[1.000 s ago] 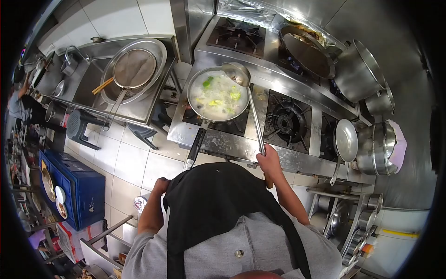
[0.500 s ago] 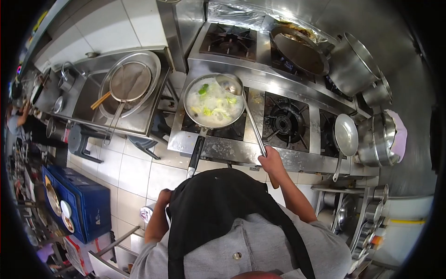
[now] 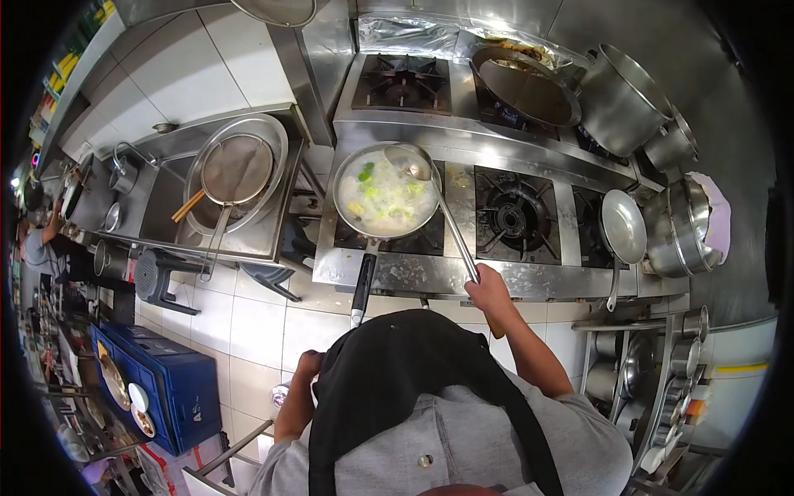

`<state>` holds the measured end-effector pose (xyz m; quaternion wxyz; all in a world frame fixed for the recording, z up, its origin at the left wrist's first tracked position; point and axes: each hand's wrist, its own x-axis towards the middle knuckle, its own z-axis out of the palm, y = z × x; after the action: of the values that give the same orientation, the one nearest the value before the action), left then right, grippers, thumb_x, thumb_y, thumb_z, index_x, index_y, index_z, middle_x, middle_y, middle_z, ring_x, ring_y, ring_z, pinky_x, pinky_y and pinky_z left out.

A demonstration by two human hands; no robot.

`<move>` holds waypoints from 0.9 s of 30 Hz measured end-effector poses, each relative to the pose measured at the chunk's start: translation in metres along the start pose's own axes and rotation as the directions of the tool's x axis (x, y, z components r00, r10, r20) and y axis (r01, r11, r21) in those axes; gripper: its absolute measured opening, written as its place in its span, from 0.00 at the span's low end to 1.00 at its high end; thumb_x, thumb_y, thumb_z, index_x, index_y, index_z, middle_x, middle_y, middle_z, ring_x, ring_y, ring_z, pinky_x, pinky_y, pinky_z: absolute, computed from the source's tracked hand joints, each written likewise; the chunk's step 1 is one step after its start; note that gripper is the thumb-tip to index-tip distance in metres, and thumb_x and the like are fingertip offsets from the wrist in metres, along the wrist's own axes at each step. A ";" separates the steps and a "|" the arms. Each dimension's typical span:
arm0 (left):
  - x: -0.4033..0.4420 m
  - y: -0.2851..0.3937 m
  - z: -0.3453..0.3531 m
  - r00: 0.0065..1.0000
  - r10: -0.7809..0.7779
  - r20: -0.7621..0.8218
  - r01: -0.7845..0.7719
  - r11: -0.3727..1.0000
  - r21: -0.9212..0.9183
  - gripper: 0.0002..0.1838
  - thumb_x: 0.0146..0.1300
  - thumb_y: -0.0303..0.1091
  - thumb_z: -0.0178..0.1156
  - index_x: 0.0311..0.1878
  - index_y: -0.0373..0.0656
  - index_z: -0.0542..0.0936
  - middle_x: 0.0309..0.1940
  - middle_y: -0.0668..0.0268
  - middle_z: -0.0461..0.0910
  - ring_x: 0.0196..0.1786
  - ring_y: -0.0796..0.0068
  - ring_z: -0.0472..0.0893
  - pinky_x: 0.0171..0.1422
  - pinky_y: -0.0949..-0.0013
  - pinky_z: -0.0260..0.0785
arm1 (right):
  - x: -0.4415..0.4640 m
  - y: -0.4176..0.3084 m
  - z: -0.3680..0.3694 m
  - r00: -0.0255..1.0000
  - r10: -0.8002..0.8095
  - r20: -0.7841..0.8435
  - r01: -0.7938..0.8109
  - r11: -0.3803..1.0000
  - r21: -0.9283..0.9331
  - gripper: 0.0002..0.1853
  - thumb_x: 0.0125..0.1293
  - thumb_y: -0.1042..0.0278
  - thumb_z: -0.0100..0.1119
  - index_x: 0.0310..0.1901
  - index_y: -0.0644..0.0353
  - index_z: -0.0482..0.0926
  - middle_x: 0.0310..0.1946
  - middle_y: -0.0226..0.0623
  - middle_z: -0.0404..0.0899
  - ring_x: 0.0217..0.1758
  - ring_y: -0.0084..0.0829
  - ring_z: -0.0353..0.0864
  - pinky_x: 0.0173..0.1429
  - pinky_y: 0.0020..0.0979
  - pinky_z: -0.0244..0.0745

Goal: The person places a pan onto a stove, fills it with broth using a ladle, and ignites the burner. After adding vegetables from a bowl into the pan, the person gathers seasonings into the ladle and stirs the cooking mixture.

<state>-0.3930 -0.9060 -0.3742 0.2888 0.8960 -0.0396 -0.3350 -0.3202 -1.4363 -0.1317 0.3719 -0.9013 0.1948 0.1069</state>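
Note:
My right hand (image 3: 490, 291) is closed around the long handle of a metal ladle (image 3: 456, 231), whose wooden end shows below my fist. The ladle's bowl rests at the upper right edge of a frying pan (image 3: 337, 192), its far part over the food. Inside the pan, pale bubbling soup (image 3: 389, 198) holds green and yellowish vegetable pieces. The pan sits on a front burner with its black handle (image 3: 363, 285) pointing toward me. Down beside my black apron is my left hand (image 3: 309, 364), apart from the pan handle; its fingers are hidden.
A strainer (image 3: 237, 169) and chopsticks (image 3: 188, 205) lie over a large bowl by the sink on the left. Right of the pan are a bare burner (image 3: 511, 217), a small pan (image 3: 624, 227) and large pots (image 3: 626, 103). A blue crate (image 3: 178, 376) stands at lower left.
The view has shifted slightly, so most things appear a little to the right and lower. The ladle stays in my right hand with its bowl at the pan's edge.

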 end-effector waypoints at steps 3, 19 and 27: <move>0.010 -0.003 -0.005 0.985 0.169 -0.022 -0.160 0.959 0.233 0.18 0.63 0.44 0.57 0.42 0.40 0.86 0.42 0.48 0.85 0.46 0.51 0.84 0.53 0.57 0.76 | -0.003 0.003 0.004 0.999 -0.032 -0.017 0.032 0.999 -0.014 0.14 0.53 0.64 0.59 0.34 0.69 0.74 0.30 0.57 0.78 0.36 0.57 0.79 0.43 0.47 0.73; 0.015 -0.038 -0.030 0.990 0.100 0.102 -0.121 0.966 0.228 0.14 0.64 0.39 0.57 0.45 0.39 0.84 0.34 0.53 0.85 0.33 0.60 0.86 0.35 0.61 0.80 | -0.016 -0.023 0.035 0.983 -0.106 -0.149 0.104 0.994 -0.020 0.11 0.52 0.67 0.58 0.29 0.69 0.72 0.22 0.52 0.73 0.25 0.47 0.75 0.35 0.45 0.71; 0.003 -0.070 -0.052 0.951 -0.206 0.231 0.242 0.960 -0.139 0.12 0.68 0.34 0.55 0.39 0.34 0.81 0.30 0.59 0.83 0.27 0.71 0.84 0.26 0.65 0.78 | -0.062 -0.052 0.055 0.987 0.019 -0.162 -0.017 1.000 0.018 0.13 0.55 0.65 0.59 0.32 0.69 0.72 0.29 0.57 0.76 0.35 0.56 0.77 0.43 0.47 0.72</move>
<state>-0.3667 -0.8232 -0.3817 0.3165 0.8261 0.0596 -0.4625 -0.3561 -1.3465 -0.1163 0.3612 -0.9021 0.2334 0.0349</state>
